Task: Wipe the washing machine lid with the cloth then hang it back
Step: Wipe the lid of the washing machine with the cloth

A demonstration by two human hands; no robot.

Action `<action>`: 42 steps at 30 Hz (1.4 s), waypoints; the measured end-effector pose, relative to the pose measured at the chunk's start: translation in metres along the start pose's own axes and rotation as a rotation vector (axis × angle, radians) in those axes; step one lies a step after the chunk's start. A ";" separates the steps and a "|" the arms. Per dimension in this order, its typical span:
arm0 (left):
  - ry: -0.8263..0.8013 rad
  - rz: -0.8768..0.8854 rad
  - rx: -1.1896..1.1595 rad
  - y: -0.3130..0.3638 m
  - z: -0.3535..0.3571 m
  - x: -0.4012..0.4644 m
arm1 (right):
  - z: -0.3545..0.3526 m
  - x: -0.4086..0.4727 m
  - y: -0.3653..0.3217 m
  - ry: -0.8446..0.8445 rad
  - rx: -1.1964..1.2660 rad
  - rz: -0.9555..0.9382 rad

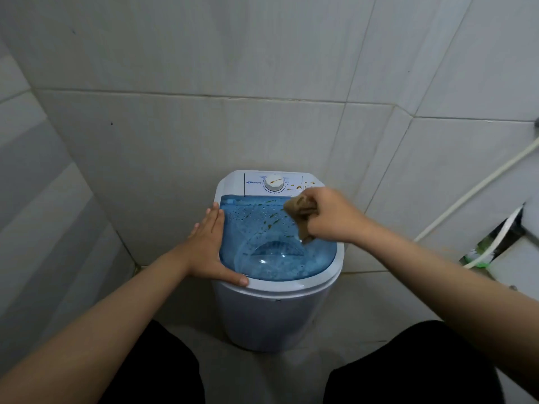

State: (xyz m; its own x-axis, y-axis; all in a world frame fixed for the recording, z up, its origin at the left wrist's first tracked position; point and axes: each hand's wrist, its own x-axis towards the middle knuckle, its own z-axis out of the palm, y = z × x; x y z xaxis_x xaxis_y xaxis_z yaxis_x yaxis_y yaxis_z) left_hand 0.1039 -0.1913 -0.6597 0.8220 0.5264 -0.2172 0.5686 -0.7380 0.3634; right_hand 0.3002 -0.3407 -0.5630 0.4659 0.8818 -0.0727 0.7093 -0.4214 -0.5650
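Wiping pass on the lid, cloth at the far right corner

Person stands over a small white washer [277, 310] set against a tiled wall [189, 126]. Blue see-through lid [271, 249] is down and shut, with water drops and brown-orange smears across its far half. Same smears on the white control panel [294, 185] and on the dial [274, 183].

Right hand [332, 217]: grip closed tight round a bunched brown cloth [302, 212]. Cloth sits at the lid's far right corner, just below the panel; one end hangs from the fist and touches the lid surface.

Left hand [211, 246]: grip open, holding nothing. Palm lies flat along the lid's left edge, fingers pointing to the wall, thumb lying along the front rim of the washer.

Right of the washer: a white hose [478, 188] runs slantwise up the wall. A brush with green bristles [478, 258] rests near the floor, well apart from the washer. Dark-clad knees frame the bottom of the view.
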 end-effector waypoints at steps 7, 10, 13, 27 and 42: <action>0.004 0.005 0.000 -0.002 0.001 0.002 | -0.017 0.090 0.029 0.199 -0.397 -0.101; 0.007 -0.001 0.007 -0.002 0.001 0.003 | -0.009 0.116 0.037 0.166 -0.542 -0.138; 0.008 -0.003 0.005 -0.004 0.001 0.004 | 0.005 0.126 0.046 0.107 -0.509 -0.152; 0.013 0.006 -0.010 -0.005 0.002 0.004 | 0.012 0.096 0.061 0.005 -0.766 -0.292; 0.024 -0.004 -0.022 -0.001 0.000 0.002 | 0.004 0.133 0.025 0.064 -0.569 -0.242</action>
State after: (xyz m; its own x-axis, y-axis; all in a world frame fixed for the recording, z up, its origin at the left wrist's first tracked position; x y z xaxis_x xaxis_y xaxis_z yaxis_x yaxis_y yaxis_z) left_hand 0.1048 -0.1900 -0.6608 0.8189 0.5390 -0.1971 0.5705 -0.7269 0.3823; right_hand 0.3781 -0.2333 -0.5901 0.2749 0.9595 0.0618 0.9614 -0.2734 -0.0318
